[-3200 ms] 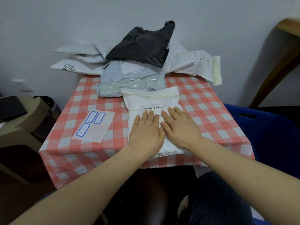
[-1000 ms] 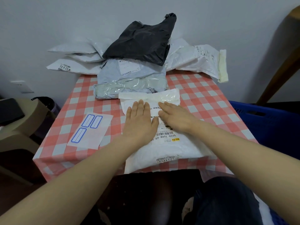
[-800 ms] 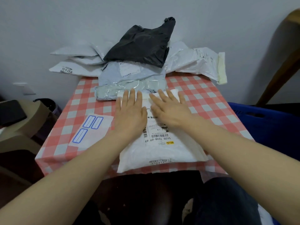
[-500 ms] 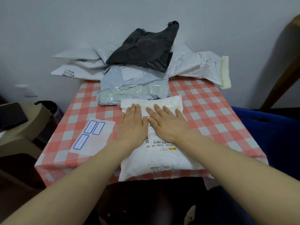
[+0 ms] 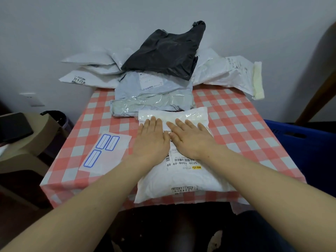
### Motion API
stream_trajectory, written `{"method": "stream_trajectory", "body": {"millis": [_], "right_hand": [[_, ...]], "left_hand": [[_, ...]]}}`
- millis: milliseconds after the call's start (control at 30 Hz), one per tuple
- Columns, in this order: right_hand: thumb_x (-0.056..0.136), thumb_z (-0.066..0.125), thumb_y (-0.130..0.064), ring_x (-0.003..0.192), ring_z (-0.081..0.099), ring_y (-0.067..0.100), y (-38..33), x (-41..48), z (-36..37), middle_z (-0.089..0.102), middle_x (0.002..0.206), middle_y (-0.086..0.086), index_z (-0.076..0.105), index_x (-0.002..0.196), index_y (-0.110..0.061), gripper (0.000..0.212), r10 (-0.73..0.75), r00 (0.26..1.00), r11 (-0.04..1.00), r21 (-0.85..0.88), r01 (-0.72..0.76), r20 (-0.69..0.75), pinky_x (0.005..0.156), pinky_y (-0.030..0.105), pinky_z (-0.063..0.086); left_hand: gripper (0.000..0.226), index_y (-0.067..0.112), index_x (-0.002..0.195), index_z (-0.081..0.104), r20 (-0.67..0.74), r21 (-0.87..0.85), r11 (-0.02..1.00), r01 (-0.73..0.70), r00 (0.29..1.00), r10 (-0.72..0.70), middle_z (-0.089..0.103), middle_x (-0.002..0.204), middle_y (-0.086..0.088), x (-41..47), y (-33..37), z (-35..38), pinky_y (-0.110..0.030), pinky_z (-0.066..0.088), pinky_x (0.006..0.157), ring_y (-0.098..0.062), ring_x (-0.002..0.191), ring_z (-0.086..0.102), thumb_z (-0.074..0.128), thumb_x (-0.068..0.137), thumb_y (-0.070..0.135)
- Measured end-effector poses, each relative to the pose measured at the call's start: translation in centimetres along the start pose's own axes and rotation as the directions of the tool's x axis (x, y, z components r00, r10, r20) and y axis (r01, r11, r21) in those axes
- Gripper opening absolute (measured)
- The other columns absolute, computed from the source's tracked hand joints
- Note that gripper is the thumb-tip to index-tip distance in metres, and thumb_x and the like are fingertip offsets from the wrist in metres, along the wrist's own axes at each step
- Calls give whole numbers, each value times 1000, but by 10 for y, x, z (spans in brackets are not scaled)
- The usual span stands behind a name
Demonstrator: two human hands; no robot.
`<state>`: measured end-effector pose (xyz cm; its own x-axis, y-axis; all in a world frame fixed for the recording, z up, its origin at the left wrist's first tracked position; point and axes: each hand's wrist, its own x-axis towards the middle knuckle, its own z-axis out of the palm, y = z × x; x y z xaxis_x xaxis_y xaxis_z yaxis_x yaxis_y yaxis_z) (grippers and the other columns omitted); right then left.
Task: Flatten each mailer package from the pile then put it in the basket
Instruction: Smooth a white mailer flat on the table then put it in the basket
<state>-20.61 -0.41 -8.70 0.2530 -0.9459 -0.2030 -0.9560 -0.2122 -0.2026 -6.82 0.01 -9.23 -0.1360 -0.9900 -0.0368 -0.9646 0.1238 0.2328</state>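
Note:
A white mailer package (image 5: 181, 177) with a barcode label lies at the near edge of the checked table (image 5: 236, 128). My left hand (image 5: 151, 140) and my right hand (image 5: 190, 139) rest flat side by side on its far half, palms down, fingers together and pointing away. Behind it is the pile: a grey mailer (image 5: 152, 99), a black mailer (image 5: 167, 51) on top, white mailers at the left (image 5: 87, 77) and right (image 5: 229, 73). The blue basket (image 5: 300, 142) stands to the right of the table.
A sheet with blue label stickers (image 5: 105, 153) lies on the table left of the mailer. A beige stand with a dark device (image 5: 16, 128) and a black bin (image 5: 56, 117) are at the left. A wooden beam (image 5: 320, 84) leans at the right.
Both hands slid from the mailer's near half up to its far edge, pressing it, then drew slightly back toward me. The mailer stays in place.

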Motion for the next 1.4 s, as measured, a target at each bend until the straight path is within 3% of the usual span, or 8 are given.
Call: {"method": "stream_trajectory", "body": {"millis": [167, 233, 300, 433, 600, 1133, 1300, 1400], "right_hand": [[103, 27, -30, 147, 4, 13, 8, -9, -19, 4, 160, -9, 15, 151, -30, 49, -5, 998, 909, 415, 32, -66, 119, 45, -2], [103, 30, -27, 147, 1, 11, 11, -26, -32, 5, 160, -5, 18, 151, -26, 50, 13, 983, 928, 369, 56, -183, 118, 44, -9], [102, 29, -33, 147, 1, 13, 11, -49, -34, 7, 160, -3, 18, 151, -28, 50, 26, 979, 960, 277, 32, -203, 117, 45, -10], [100, 17, -48, 147, -10, 22, 3, -83, -2, -9, 160, -5, 5, 149, -42, 51, 23, 998, 997, 70, -18, -61, 115, 52, -10], [98, 9, -52, 146, -12, 26, 5, -81, 18, -13, 159, 0, 0, 150, -40, 54, 11, 991, 998, -67, -21, -136, 118, 47, -8], [99, 15, -49, 147, 2, 29, 3, -76, 18, 1, 160, 2, 9, 150, -38, 53, 5, 993, 993, -113, -19, -119, 118, 46, -3], [90, 4, -53, 145, 10, 30, 2, -74, 14, 11, 160, 3, 14, 150, -38, 63, -1, 994, 990, -141, -14, -105, 118, 46, 2], [98, 14, -49, 145, 11, 31, 2, -73, 12, 12, 159, 4, 15, 150, -37, 53, -4, 995, 990, -142, -10, -101, 118, 47, 3]], "left_hand": [[59, 13, 152, -3, 79, -45, 998, 54, 996, -51, -13, 159, -5, -1, 3, -15, -44, -11, 116, -20, 146, -14, 14, 102, 39], [59, 18, 152, -4, -18, -14, 1000, 17, 1000, -17, -15, 159, -2, -12, 6, -26, -45, -14, 114, -19, 145, -17, 12, 101, 44], [58, 19, 152, -3, -81, 50, 996, -79, 993, 83, -12, 159, 0, -34, 12, -30, -43, -14, 114, -18, 146, -14, 13, 101, 43], [57, 16, 152, -2, 35, 59, 990, -132, 991, 130, -11, 159, 0, -71, 20, -5, -38, -10, 117, -15, 146, -11, 12, 102, 39], [55, 15, 152, 1, -25, 25, 992, -121, 992, 122, -8, 160, -1, -72, 20, 9, -33, -8, 117, -16, 147, -8, 14, 103, 35], [55, 14, 152, 8, 0, 20, 993, -120, 993, 120, -2, 160, -1, -70, 21, 9, -31, -3, 117, -15, 147, -4, 18, 102, 34], [55, 14, 152, 11, 5, 38, 992, -119, 993, 119, 1, 160, -1, -69, 22, 7, -31, -1, 117, -14, 147, -2, 18, 102, 35], [55, 14, 152, 12, -1, 39, 992, -123, 992, 123, 3, 160, -2, -68, 22, 6, -31, 0, 117, -15, 147, 0, 19, 102, 35]]}}
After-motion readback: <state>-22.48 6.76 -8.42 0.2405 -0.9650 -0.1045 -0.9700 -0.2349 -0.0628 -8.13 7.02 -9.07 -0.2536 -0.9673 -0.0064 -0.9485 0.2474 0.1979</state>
